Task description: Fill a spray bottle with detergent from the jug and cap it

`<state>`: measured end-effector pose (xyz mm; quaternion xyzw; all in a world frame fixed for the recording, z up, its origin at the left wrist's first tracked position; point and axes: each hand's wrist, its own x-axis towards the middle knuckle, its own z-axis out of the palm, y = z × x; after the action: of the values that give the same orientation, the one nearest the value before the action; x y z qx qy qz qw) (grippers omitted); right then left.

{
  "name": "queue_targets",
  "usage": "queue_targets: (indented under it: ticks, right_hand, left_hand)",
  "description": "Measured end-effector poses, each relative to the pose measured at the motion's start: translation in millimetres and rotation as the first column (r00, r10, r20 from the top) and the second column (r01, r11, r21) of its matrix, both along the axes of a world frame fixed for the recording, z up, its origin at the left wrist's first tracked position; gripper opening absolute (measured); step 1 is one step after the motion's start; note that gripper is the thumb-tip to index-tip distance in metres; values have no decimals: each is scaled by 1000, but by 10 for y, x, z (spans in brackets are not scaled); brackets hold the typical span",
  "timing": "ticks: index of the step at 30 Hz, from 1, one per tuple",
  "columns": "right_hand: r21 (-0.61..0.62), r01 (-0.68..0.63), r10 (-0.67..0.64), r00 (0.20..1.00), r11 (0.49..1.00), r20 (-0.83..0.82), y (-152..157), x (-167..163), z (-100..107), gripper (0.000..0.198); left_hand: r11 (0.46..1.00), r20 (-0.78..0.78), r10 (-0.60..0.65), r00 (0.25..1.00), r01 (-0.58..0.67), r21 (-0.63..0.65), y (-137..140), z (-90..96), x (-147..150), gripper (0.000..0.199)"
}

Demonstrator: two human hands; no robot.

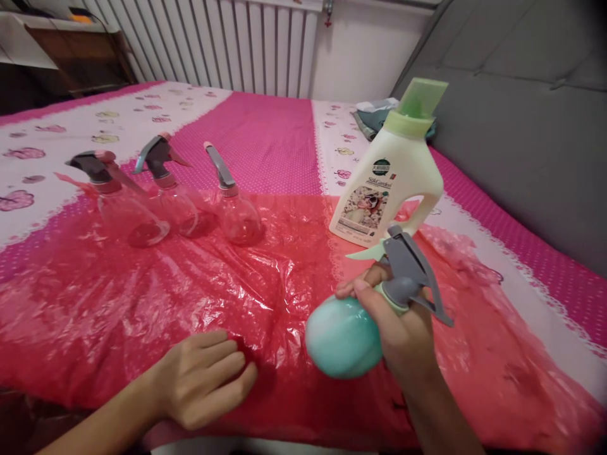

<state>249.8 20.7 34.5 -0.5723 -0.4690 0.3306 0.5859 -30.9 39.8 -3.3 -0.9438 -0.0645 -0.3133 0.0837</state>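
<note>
First, we see three clear spray bottles (175, 205) standing on a red plastic sheet (279, 265). Nearer to us, the left hand (203, 379) is folded into a loose fist. Next, we find a turquoise spray bottle (346, 338), tilted over the sheet, and behind it a white, green-capped jug (396, 164). The right hand (405, 328) grips the turquoise spray bottle, fingers wrapped round its upper part. Rightmost, we note a grey headboard (521, 126).
</note>
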Motion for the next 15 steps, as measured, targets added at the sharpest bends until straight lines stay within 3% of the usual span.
queue_targets:
  ticks: [4,9,15]
  right_hand:
    - [44,-38,37,999,998,20,-4,17,7,22]
    - [66,-47,60,974,997,-217,72,81,-15,24]
    - [40,42,-23,921,998,-390,160,158,22,30]
  left_hand:
    - [1000,5,-1,1000,1,4,-1,-8,-4,31]
    - [1000,13,-9,1000,9,0,-1,-23,-3,31]
    - [1000,-6,-3,1000,3,-5,5,-24,16,31]
